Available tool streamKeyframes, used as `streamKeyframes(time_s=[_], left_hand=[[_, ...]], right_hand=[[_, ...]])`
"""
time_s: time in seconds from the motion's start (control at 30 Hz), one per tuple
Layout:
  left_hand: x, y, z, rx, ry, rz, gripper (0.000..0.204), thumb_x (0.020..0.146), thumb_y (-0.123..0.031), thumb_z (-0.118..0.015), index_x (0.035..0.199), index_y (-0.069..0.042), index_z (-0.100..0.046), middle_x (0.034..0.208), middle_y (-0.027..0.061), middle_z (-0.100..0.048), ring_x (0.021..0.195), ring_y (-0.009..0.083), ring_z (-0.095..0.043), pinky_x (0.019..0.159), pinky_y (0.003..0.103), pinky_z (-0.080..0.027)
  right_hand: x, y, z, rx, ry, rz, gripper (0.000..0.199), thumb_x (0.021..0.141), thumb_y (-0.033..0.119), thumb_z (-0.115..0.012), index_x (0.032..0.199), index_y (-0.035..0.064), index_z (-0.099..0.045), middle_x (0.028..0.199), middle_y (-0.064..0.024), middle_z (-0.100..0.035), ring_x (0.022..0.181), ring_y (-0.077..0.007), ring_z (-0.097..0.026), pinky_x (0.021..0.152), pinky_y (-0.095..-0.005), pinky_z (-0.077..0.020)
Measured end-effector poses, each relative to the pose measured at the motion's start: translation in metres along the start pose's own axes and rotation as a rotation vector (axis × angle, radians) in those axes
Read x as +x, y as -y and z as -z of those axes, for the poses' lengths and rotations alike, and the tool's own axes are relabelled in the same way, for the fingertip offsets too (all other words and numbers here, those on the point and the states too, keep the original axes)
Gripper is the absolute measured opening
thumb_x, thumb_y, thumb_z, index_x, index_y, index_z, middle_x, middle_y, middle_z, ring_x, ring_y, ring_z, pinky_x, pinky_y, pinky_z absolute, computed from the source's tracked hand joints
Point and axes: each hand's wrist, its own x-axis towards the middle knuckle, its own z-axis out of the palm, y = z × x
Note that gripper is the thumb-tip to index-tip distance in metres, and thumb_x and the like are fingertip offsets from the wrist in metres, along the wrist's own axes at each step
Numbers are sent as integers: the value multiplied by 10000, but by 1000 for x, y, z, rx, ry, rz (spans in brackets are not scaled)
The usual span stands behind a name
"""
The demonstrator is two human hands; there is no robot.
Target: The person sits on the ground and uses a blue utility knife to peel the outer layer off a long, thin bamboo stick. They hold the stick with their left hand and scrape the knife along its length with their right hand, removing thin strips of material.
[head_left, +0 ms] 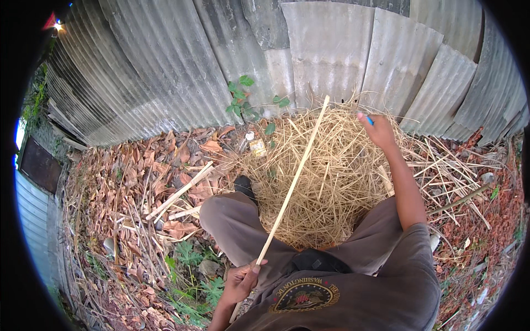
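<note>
Gripping the lower end of a long pale stick [291, 185], the left hand [240, 283] was curled tight around it near the person's left knee. The stick ran up and to the right from that fist, crossed above a heap of dry straw [331, 171], and ended near the foot of a corrugated metal wall [221, 66].

The right hand [377, 130] reached out over the far side of the straw with the arm nearly straight. Its fingers were closed on a small blue object [369, 119], of which only a tip showed beside the fingers; what kind of thing it was could not be told.

The person crouched with the knees spread in grey-brown trousers [232, 226], and a dark shoe [244, 185] rested at the near left edge of the straw. Dead brown leaves [165, 165] and a few shorter sticks [179, 190] lay to the left. A small green plant [241, 99] grew against the base of the wall.
</note>
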Motion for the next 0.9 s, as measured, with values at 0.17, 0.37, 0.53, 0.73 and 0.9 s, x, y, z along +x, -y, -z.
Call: streamKeyframes(time_s=[0.17,0.37,0.53,0.73,0.9], left_hand=[[5,-17,-11,49,50,11,274,1002,-159,-495,1203,-23,-624,530,-86,-363,464,5,-292,435,212,-206],[-1,-14,-12,59,27,-21,276,999,-148,-494,1205,-12,-618,527,-79,-368,464,6,-300,440,208,-222],[1,-10,-9,65,-2,-21,274,998,-142,-492,1199,-4,-618,529,-76,-375,465,7,-309,441,206,-231],[-8,-14,-10,147,22,2,269,994,-146,-508,1189,-4,-628,536,-84,-371,477,4,-303,448,204,-228],[-28,-1,-7,202,107,26,308,998,-195,-508,1184,26,-618,573,-57,-459,508,21,-384,485,214,-317]], right_hand=[[-34,62,-7,-126,-40,429,678,869,714,-415,637,109,-612,459,-32,-492,440,-198,-551,435,-367,-422],[-29,46,-2,-23,-144,456,644,835,713,-473,624,122,-615,437,-22,-490,422,-193,-553,425,-372,-419],[-41,51,1,-93,-133,596,631,825,713,-491,609,130,-603,426,-11,-458,386,-179,-504,420,-360,-404],[-27,54,-12,-226,-276,442,662,839,716,-467,633,107,-624,424,-23,-478,374,-181,-511,378,-345,-395],[9,11,-22,-343,-305,442,731,808,774,-438,672,91,-663,450,-44,-518,416,-194,-566,403,-351,-433]])
